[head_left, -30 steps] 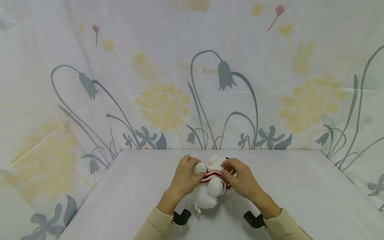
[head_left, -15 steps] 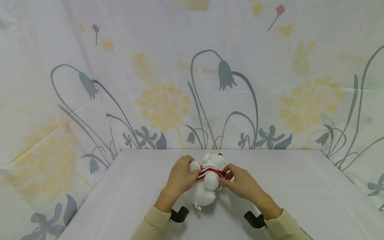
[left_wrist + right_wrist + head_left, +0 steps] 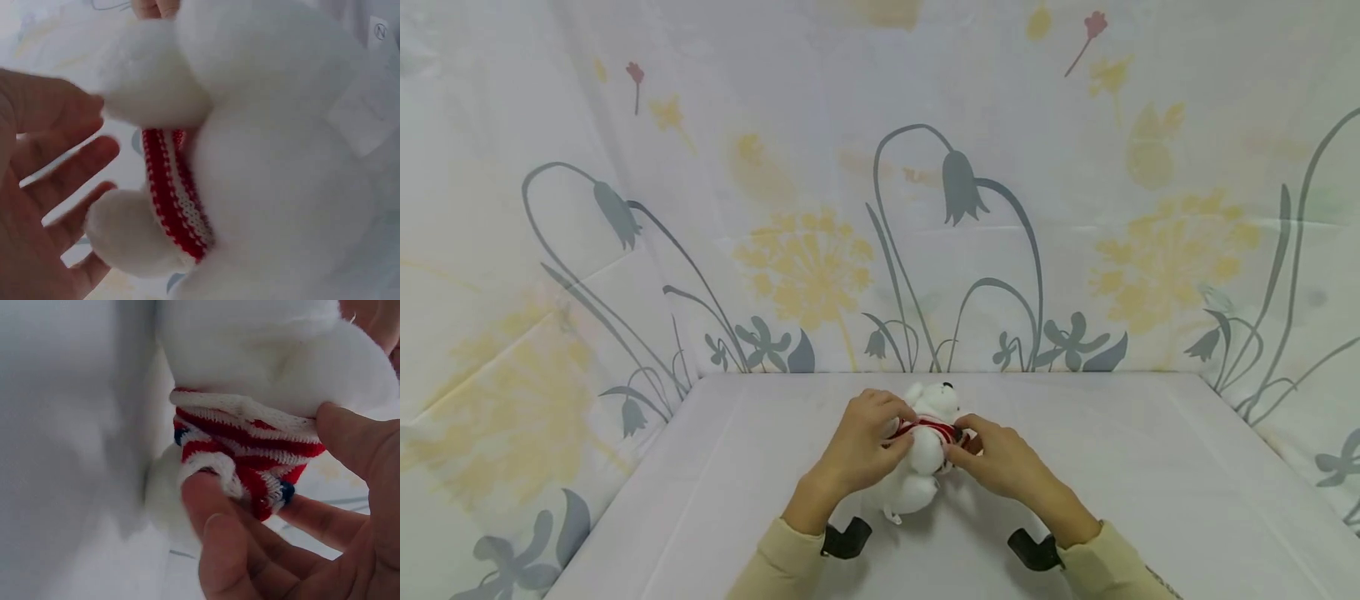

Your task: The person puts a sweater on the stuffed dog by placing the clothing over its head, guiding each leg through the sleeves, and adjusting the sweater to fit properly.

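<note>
A white plush bear with a black nose lies on the table in the head view, its head pointing away. Around its upper body is a small red-and-white striped knit sweater with dark blue bits. My right hand pinches this sweater: the thumb is at its hem and a fingertip at a white cuff. My left hand is at the bear's other side. In the left wrist view its fingers are spread and loosely bent beside a round white paw, and the thumb tip is close to a plump limb.
A white table stretches out around the bear. Behind it hangs a pale cloth printed with grey and yellow flowers. Black wrist mounts jut out beneath both wrists. A white tag sticks out from the bear's rear.
The bear has shifted slightly left and its head has come into clearer view. My left hand has let go of the paw it held. My right hand has moved slightly down and left.
</note>
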Available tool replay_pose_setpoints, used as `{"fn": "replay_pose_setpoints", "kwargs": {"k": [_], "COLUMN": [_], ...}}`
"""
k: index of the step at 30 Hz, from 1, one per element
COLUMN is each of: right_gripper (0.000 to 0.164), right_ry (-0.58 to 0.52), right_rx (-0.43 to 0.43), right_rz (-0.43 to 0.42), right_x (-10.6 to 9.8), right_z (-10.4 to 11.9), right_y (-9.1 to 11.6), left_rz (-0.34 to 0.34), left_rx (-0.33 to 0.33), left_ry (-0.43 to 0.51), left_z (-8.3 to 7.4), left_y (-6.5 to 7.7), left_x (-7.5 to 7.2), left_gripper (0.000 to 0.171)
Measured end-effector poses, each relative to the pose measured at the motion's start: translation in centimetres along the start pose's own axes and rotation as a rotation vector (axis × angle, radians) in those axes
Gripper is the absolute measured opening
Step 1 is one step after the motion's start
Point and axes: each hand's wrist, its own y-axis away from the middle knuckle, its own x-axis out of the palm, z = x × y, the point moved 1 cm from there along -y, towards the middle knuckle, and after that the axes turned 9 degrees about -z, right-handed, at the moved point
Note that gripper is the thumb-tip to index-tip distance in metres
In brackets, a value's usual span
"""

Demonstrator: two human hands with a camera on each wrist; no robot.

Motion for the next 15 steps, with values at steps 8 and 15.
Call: {"fn": "replay_pose_setpoints", "kwargs": {"k": [8,15], "right_gripper": [0.048,0.063], "right_ry": [-0.412,-0.638], "right_rx": [0.003,0.004], "right_rz": [0.029,0.098], "right_x": [1.8,3.0], "right_z": [0.1,-0.6], "right_y": [0.0,-0.2], "left_rz": [0.223,0.241], "left_rx": [-0.078,-0.097], "left_ry": [-0.076,-0.128], "left_z": [-0.3,-0.4], "left_y": [0.2,0.2], "left_x": [-0.5,-0.8], "left_gripper": [0.021,0.024]}}
